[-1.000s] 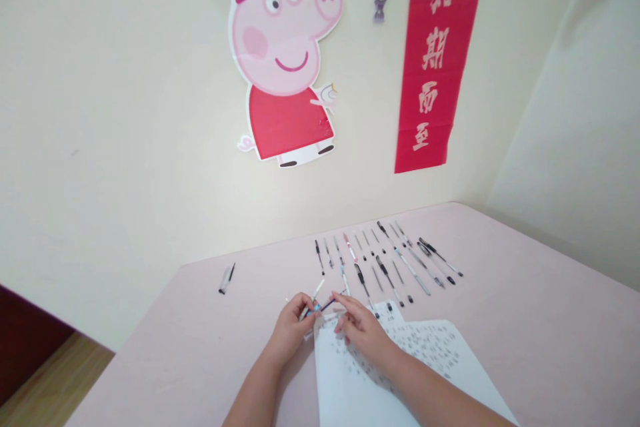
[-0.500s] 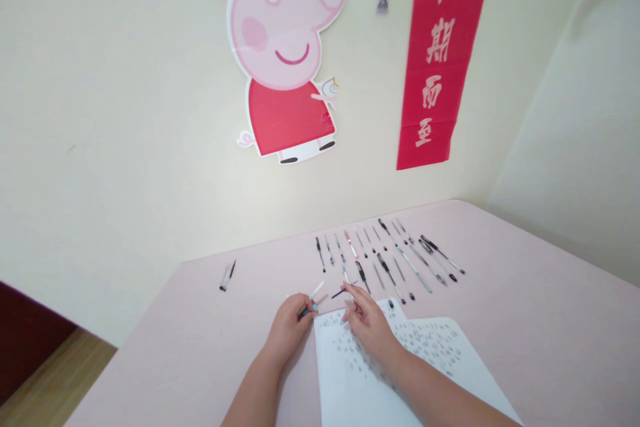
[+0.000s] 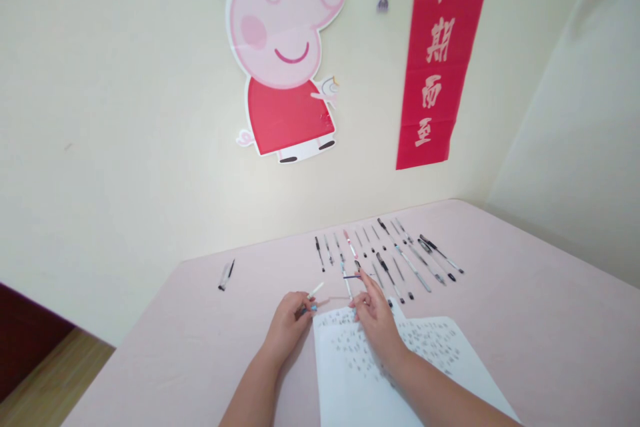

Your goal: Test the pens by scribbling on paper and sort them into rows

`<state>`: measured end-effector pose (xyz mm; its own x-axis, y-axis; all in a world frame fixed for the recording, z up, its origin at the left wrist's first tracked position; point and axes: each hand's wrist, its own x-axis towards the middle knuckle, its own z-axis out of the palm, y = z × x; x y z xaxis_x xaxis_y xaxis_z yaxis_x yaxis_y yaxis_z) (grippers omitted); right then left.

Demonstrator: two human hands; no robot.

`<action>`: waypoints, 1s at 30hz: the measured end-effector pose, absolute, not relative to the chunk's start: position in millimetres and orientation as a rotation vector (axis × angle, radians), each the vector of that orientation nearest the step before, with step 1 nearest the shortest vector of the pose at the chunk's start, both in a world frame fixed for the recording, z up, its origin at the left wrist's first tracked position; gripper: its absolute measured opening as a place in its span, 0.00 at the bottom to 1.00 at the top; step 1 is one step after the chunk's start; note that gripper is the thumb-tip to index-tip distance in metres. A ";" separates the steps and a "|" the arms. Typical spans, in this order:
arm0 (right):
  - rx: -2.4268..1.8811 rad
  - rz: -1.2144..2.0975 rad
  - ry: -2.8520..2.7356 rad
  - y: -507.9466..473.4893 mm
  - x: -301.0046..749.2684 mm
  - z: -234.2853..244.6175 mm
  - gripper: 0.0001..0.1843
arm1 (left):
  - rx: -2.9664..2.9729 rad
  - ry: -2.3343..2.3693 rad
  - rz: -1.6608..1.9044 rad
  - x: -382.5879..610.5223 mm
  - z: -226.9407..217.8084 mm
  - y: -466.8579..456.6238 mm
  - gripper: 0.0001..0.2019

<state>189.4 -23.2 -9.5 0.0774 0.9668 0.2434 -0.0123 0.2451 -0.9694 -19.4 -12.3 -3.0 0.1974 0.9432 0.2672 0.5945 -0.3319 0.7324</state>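
My left hand is closed round a pen part whose white end points up to the right. A bit of light blue shows beside its fingertips. My right hand pinches a thin dark blue pen refill between its fingers, nearly level and apart from the left hand. A white and light blue pen is just left of the right hand's fingers, partly hidden by them. Written sheets of white paper lie beneath the right hand and forearm.
Several pens and refills lie in rows behind my hands, among them a pink pen and a black-gripped pen. A dark pen tip and clear part lie at the left of the pink table. The wall rises behind.
My right hand has moved right and slightly away from me with the refill, which has turned from slanted to nearly level. My left hand has hardly moved.
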 end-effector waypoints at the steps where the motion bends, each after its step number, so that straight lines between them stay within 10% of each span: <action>1: -1.043 0.993 -1.247 -23.5 189.4 -8.3 0.34 | 2.001 1.426 0.976 -19.5 -3.1 -12.4 0.04; 30: -1.061 0.971 -1.255 -23.0 189.3 -8.9 0.31 | 2.216 1.502 1.009 -24.4 1.4 -10.7 0.04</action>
